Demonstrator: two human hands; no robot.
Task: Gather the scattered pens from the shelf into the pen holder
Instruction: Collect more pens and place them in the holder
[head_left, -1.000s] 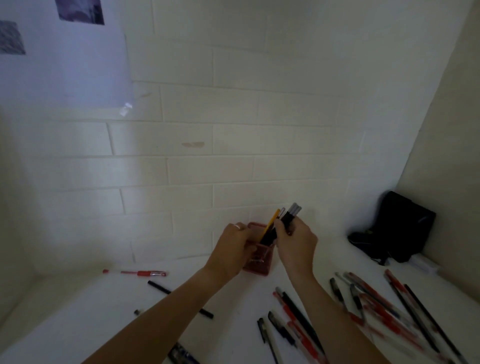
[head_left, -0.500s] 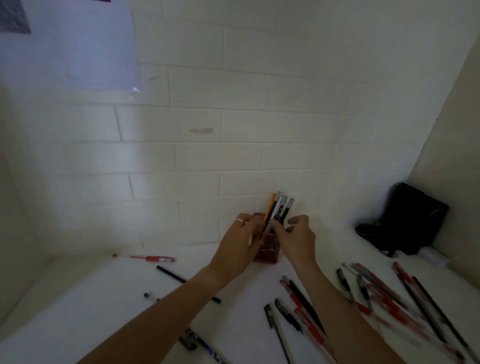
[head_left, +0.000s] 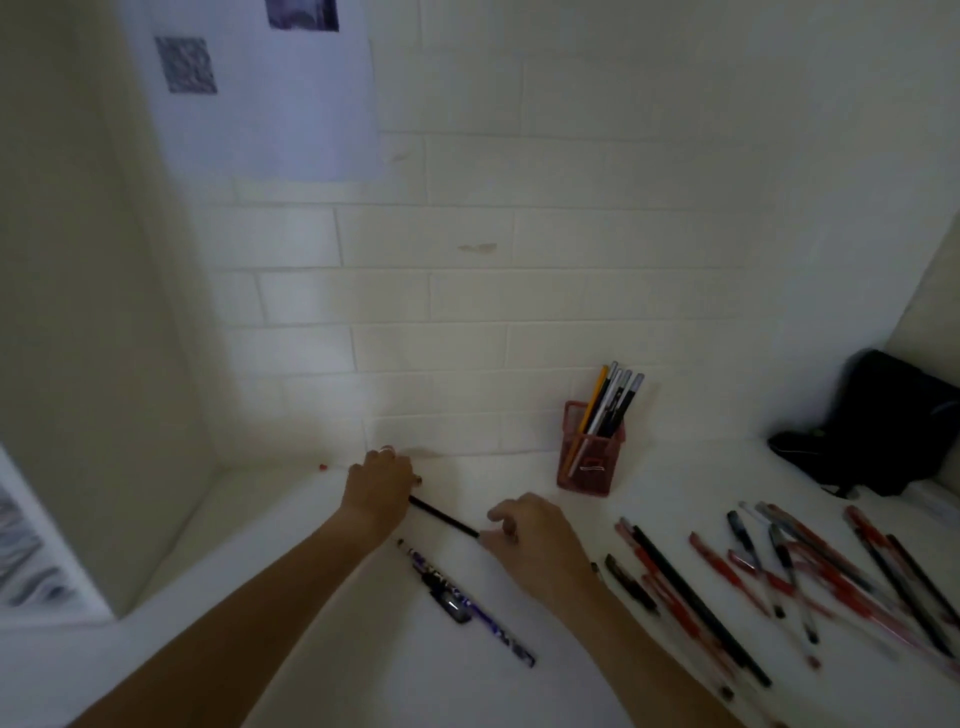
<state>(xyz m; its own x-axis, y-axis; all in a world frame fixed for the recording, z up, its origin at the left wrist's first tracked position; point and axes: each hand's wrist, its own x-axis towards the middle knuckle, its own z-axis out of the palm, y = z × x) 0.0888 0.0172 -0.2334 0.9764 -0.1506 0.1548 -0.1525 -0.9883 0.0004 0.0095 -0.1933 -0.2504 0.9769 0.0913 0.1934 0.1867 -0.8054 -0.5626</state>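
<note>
**Hands left the holder for more pens**

The left hand now covered a red pen, grip unclear. The right hand pinched a black pen on the shelf. The pen holder stood freed, five pens inside.

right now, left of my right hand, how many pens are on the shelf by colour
red pen: 1, mostly hidden under the left hand
black pen: 1
purple patterned pen: 1, with a dark blurred bit on it that I cannot make out
total: 3
</note>
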